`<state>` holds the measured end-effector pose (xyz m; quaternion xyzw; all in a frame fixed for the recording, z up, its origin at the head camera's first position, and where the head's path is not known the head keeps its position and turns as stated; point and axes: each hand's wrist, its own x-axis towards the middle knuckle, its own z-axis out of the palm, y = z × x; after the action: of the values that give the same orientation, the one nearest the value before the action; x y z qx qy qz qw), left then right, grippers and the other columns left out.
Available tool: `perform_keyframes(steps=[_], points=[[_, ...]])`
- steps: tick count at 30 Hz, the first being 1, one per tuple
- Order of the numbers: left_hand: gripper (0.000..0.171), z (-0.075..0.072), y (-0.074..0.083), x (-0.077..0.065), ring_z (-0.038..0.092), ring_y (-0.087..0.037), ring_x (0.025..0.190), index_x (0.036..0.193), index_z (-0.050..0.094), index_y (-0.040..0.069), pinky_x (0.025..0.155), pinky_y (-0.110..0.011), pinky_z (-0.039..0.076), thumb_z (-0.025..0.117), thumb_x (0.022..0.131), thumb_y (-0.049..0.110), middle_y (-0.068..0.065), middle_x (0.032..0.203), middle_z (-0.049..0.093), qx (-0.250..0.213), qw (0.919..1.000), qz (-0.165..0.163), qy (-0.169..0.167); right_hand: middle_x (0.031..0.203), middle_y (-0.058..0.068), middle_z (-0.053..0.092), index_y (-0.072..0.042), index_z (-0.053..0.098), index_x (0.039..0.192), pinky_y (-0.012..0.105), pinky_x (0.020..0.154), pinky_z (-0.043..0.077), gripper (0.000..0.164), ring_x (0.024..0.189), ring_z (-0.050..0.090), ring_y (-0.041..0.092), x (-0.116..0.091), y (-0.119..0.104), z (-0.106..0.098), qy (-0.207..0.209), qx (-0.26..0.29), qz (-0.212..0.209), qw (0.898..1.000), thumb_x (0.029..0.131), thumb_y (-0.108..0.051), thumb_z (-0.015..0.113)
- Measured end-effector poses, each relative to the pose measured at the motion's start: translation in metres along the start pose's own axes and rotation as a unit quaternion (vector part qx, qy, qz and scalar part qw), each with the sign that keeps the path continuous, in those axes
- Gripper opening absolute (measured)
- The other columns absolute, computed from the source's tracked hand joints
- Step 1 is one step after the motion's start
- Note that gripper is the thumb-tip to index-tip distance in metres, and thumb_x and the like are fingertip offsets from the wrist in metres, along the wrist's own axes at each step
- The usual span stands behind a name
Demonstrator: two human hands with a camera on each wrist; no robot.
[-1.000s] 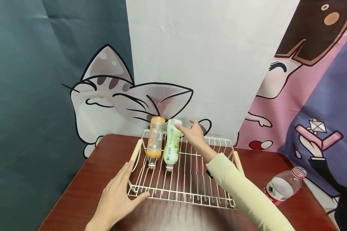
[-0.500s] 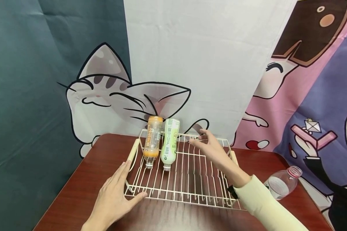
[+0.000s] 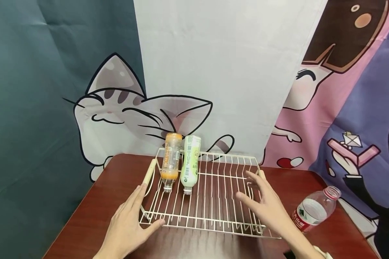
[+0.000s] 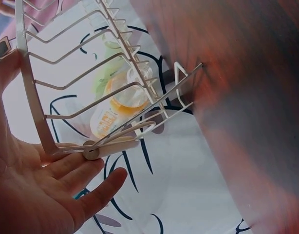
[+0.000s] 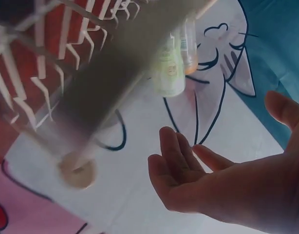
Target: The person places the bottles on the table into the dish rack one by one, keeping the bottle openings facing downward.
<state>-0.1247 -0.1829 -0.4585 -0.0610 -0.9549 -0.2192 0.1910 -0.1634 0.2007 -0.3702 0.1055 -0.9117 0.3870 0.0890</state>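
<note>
A cream wire rack (image 3: pixel 207 218) with pale wooden handles stands on the table. Two bottles lean neck-down at its left side: a clear one with orange bands (image 3: pixel 171 158) and a pale green one (image 3: pixel 190 162). My left hand (image 3: pixel 126 223) rests along the rack's front left corner, fingers extended by the left handle (image 3: pixel 150 172) and thumb spread at the front wire. In the left wrist view, its fingers (image 4: pixel 81 170) lie against the frame. Over the rack's right side, my right hand (image 3: pixel 265 205) is spread with nothing in it, near the right handle (image 3: pixel 262 175).
An uncapped clear bottle with a red and white label (image 3: pixel 314 208) leans on the table right of the rack. The reddish-brown table (image 3: pixel 94 205) ends at a cartoon-printed cloth backdrop (image 3: pixel 240 72) behind and at both sides.
My right hand has drawn back from beside the pale green bottle, moving right and toward me over the rack's right side. My left hand and both bottles in the rack have stayed put.
</note>
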Motion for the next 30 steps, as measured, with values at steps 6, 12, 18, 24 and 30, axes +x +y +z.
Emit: perform_keyframes(steps=[6, 12, 18, 24, 30], points=[[0.114, 0.001, -0.001, -0.003, 0.055, -0.041, 0.129, 0.162, 0.030, 0.020, 0.096, -0.064, 0.046, 0.072, 0.074, 0.078, -0.012, 0.160, 0.041, 0.001, 1.0000, 0.001, 0.005, 0.128, -0.007, 0.061, -0.029, 0.054, 0.146, 0.014, 0.094, 0.040, 0.064, 0.117, 0.058, 0.009, -0.028, 0.013, -0.005, 0.068, -0.025, -0.019, 0.997, 0.088, -0.034, 0.081], [0.113, 0.002, -0.001, -0.002, 0.054, -0.040, 0.130, 0.162, 0.031, 0.020, 0.096, -0.064, 0.046, 0.075, 0.074, 0.075, -0.012, 0.160, 0.041, 0.002, 1.0000, 0.005, 0.008, 0.128, -0.007, 0.061, -0.030, 0.055, 0.145, 0.003, 0.092, 0.032, 0.065, 0.115, 0.053, -0.005, -0.042, 0.018, -0.007, 0.118, -0.014, -0.034, 0.992, 0.087, -0.021, 0.083], [0.113, 0.003, -0.001, -0.001, 0.052, -0.039, 0.133, 0.162, 0.031, 0.019, 0.096, -0.063, 0.046, 0.074, 0.074, 0.076, -0.012, 0.160, 0.041, 0.001, 0.9998, 0.014, 0.017, 0.123, -0.007, 0.063, -0.031, 0.056, 0.144, 0.007, 0.086, 0.036, 0.072, 0.109, 0.053, -0.008, -0.054, 0.021, -0.007, 0.171, -0.003, -0.020, 0.985, 0.082, -0.010, 0.085], [0.112, 0.002, 0.000, -0.001, 0.051, -0.037, 0.135, 0.161, 0.032, 0.017, 0.098, -0.061, 0.046, 0.076, 0.074, 0.073, -0.011, 0.160, 0.042, 0.000, 0.9994, 0.022, 0.025, 0.119, -0.009, 0.068, -0.020, 0.062, 0.140, 0.006, 0.084, 0.041, 0.067, 0.108, 0.060, -0.004, -0.063, 0.030, -0.009, 0.226, 0.042, 0.028, 0.973, 0.081, 0.003, 0.082], [0.112, 0.000, 0.001, -0.001, 0.052, -0.037, 0.134, 0.161, 0.033, 0.015, 0.098, -0.062, 0.046, 0.078, 0.075, 0.070, -0.012, 0.159, 0.043, -0.001, 0.9991, 0.031, 0.029, 0.111, -0.007, 0.072, 0.001, 0.064, 0.134, 0.011, 0.087, 0.045, 0.062, 0.100, 0.064, 0.004, -0.067, 0.044, -0.013, 0.313, 0.104, 0.005, 0.944, 0.076, 0.019, 0.076]])
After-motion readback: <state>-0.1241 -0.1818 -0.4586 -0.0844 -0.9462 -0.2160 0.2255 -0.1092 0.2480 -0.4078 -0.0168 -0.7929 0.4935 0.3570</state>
